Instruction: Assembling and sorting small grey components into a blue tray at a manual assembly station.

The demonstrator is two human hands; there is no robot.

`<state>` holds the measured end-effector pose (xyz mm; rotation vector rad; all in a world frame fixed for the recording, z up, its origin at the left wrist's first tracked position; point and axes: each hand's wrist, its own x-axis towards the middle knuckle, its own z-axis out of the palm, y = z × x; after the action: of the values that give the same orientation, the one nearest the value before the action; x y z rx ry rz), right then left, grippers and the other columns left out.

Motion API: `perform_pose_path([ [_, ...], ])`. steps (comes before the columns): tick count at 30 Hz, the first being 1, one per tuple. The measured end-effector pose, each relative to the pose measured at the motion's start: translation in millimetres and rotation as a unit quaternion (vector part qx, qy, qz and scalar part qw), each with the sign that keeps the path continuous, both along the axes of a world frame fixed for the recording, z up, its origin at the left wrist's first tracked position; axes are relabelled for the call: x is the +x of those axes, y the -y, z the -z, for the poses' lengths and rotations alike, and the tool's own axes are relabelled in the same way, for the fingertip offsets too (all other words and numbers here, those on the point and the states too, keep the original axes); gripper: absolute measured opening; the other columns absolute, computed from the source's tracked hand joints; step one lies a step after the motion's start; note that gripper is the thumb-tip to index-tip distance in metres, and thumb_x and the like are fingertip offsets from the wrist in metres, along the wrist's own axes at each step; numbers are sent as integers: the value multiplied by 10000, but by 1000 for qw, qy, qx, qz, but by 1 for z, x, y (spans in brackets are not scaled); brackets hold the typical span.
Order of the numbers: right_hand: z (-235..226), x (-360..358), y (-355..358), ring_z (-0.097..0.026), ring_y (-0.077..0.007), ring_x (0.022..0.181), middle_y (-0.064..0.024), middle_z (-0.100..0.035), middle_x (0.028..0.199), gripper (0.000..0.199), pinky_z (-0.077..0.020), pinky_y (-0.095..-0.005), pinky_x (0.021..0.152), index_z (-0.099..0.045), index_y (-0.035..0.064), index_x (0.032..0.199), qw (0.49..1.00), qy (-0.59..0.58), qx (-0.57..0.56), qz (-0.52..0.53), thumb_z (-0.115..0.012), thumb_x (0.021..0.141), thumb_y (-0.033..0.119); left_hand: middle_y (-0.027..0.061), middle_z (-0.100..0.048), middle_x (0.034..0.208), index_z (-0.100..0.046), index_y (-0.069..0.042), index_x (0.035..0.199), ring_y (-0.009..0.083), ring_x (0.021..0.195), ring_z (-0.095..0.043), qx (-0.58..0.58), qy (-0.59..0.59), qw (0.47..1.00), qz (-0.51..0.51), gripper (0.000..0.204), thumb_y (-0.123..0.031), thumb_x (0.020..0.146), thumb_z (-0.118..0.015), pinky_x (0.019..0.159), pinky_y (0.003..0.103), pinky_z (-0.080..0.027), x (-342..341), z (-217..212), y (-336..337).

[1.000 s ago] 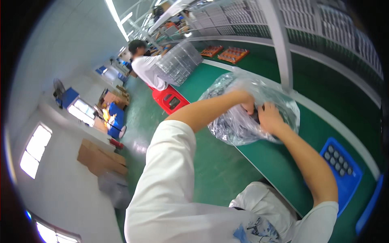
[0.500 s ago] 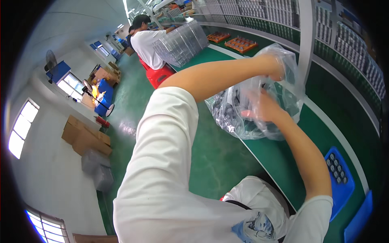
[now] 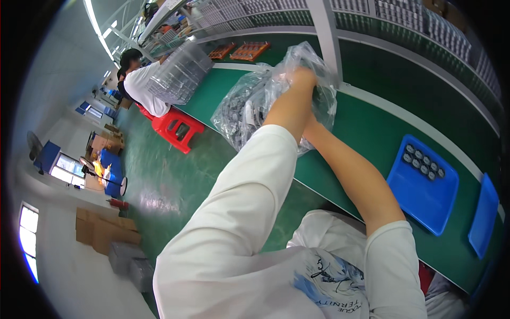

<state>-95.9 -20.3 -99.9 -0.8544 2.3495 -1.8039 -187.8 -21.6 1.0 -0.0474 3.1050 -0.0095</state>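
A large clear plastic bag [image 3: 324,103] stands on the green workbench in front of me. Small grey and dark parts [image 3: 234,114] show through its side, too blurred to name. My left hand [image 3: 300,77] is at the bag's upper part, its fingers wrapped in the crumpled film and seeming to grip it. Below it, my right hand [image 3: 311,128] reaches in against the bag, crossing behind my left forearm. That forearm and the film hide the right fingers.
A blue tray [image 3: 419,199] with several small round dark parts lies to the right, beside another blue tray [image 3: 483,218]. Orange racks [image 3: 249,51] sit at the back. A clear stacked container [image 3: 183,74] stands near a seated co-worker [image 3: 143,87] and a red stool [image 3: 178,130].
My view has turned to the right, so the blue trays show more fully. My left forearm has swung to cross over my right wrist, and the right hand is now mostly hidden.
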Motion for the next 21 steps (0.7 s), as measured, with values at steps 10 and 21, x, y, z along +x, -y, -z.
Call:
perform_pose_path([
  [10,-60,30,-3,-472,-331,1312,-158,-442,1468,610,-413,-413,1052,-425,53,1413,947,-67,237,208,-535,921,398,173,-588,1351,-639,-82,1269,335,1237,-576,-21,-46,999,21,506,-348,838,-645,1048,432,-449,0,-6,20],
  [21,-56,13,-11,-687,-375,918,-208,-711,997,271,-541,-479,759,-706,75,990,976,-49,49,205,-660,831,290,182,-662,1218,-696,-113,1168,349,1143,-627,-351,60,891,280,424,-384,946,-458,965,481,-483,-86,19,67],
])
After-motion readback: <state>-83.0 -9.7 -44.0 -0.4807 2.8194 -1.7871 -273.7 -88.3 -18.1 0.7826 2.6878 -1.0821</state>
